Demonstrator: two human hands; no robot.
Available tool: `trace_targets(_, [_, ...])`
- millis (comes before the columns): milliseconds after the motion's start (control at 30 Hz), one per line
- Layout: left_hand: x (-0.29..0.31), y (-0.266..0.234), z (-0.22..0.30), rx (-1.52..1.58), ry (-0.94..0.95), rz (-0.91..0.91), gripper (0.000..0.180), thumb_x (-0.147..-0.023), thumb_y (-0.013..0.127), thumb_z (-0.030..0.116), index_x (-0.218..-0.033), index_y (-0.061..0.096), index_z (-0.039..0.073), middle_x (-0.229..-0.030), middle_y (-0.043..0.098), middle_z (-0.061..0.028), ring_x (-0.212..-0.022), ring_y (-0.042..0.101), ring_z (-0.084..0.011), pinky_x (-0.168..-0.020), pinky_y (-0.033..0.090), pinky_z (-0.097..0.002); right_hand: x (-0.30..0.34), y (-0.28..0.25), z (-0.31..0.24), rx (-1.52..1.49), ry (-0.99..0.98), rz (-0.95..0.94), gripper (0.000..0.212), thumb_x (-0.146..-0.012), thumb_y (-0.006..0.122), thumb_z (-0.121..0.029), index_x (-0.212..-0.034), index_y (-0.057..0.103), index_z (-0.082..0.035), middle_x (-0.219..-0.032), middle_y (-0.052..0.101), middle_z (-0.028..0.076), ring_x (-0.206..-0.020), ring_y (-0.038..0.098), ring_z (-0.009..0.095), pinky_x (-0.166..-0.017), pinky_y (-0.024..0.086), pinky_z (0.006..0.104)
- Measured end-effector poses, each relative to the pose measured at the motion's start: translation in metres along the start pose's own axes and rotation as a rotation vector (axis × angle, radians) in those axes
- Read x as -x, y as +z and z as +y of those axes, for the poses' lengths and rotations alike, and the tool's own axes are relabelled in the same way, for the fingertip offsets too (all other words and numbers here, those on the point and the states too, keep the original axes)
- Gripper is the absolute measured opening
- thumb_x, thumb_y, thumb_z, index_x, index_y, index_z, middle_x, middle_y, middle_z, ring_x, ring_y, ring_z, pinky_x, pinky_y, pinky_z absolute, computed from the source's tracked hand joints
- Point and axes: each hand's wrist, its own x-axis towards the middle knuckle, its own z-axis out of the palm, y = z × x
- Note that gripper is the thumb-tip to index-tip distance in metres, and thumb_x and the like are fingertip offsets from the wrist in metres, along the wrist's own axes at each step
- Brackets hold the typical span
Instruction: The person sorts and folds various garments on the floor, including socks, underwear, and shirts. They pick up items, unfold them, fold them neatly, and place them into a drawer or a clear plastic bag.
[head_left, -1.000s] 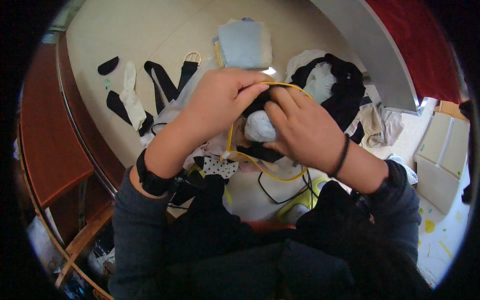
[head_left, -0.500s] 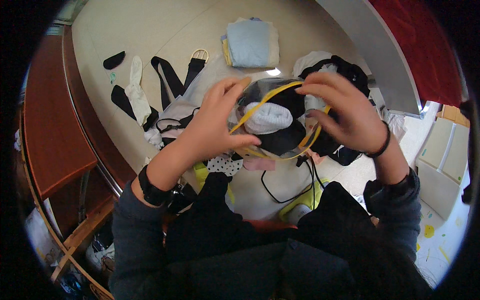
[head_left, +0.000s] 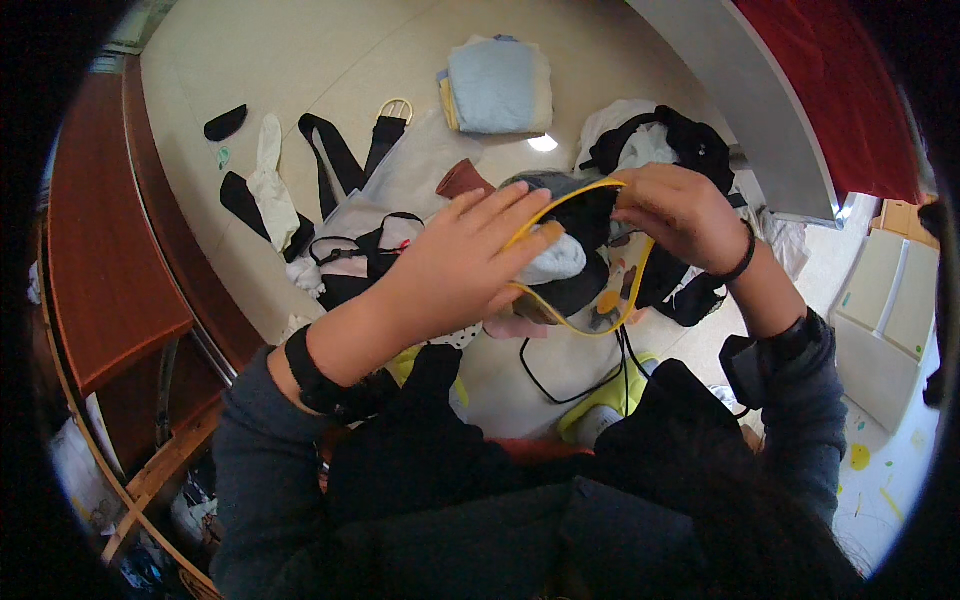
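Observation:
Between my hands is a clear bag with a yellow rim, its mouth facing up. Inside it lie a white knitted cloth item and some black cloth. My left hand is on the bag's left side, fingers stretched over the rim beside the white item; its thumb is mostly hidden. My right hand pinches the rim at the upper right corner. A reddish-brown cloth piece shows just beyond my left fingers.
Beyond the bag lies a folded light-blue cloth. To the left are a black belt, a white sock and a dark sock. A black-and-white clothes pile sits right. Brown furniture borders the left. Black cords lie nearer me.
My left hand has shifted right and its fingers now reach across the rim. My right hand has closed onto the rim, and the bag's mouth has narrowed. The reddish-brown cloth has come into view.

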Motion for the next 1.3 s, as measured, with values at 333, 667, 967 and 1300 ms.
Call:
trace_targets(333, [-0.002,-0.011,-0.002,-0.176,-0.192,-0.145,0.054,-0.069,0.066,0.033,-0.111,0.052,0.002,-0.127,0.042,-0.0163,-0.119,0.039,-0.0310,-0.096,0.032,-0.0447,0.024,-0.011,0.002,0.096,-0.132,-0.130,0.036,-0.069,0.071,-0.026,-0.094,0.057,-0.004,-0.110,0.052,0.016,-0.094,0.054,0.033,-0.079,0.045,0.0365])
trace_targets(667, [-0.020,0.000,0.010,-0.122,-0.143,0.004,0.058,-0.064,0.071,0.027,-0.114,0.050,0.006,-0.122,0.043,-0.0203,-0.107,0.046,-0.0351,-0.090,0.039,-0.0401,-0.002,0.019,0.014,0.060,-0.019,0.295,0.009,-0.078,0.061,-0.006,-0.073,0.055,-0.001,-0.077,0.054,0.010,-0.070,0.054,0.026,-0.059,0.043,0.0311])
trace_targets(967, [-0.030,0.034,-0.040,0.101,-0.326,0.036,0.016,-0.077,0.062,0.016,-0.084,0.062,0.001,-0.091,0.057,-0.0090,-0.086,0.054,-0.0269,-0.073,0.045,-0.0350,-0.002,0.012,0.029,0.040,-0.040,0.312,0.016,-0.075,0.066,-0.015,-0.075,0.055,-0.003,-0.080,0.054,0.010,-0.071,0.053,0.028,-0.060,0.044,0.0336])
trace_targets(1300, [-0.044,0.031,-0.039,0.182,-0.158,0.337,0.012,-0.069,0.067,0.008,-0.080,0.064,0.004,-0.083,0.058,-0.0082,-0.078,0.057,-0.0243,-0.068,0.046,-0.0314,-0.053,0.036,0.010,0.305,-0.106,0.222,0.051,-0.064,0.070,-0.023,-0.107,0.050,-0.005,-0.102,0.055,0.010,-0.101,0.050,0.029,-0.091,0.037,0.0385])
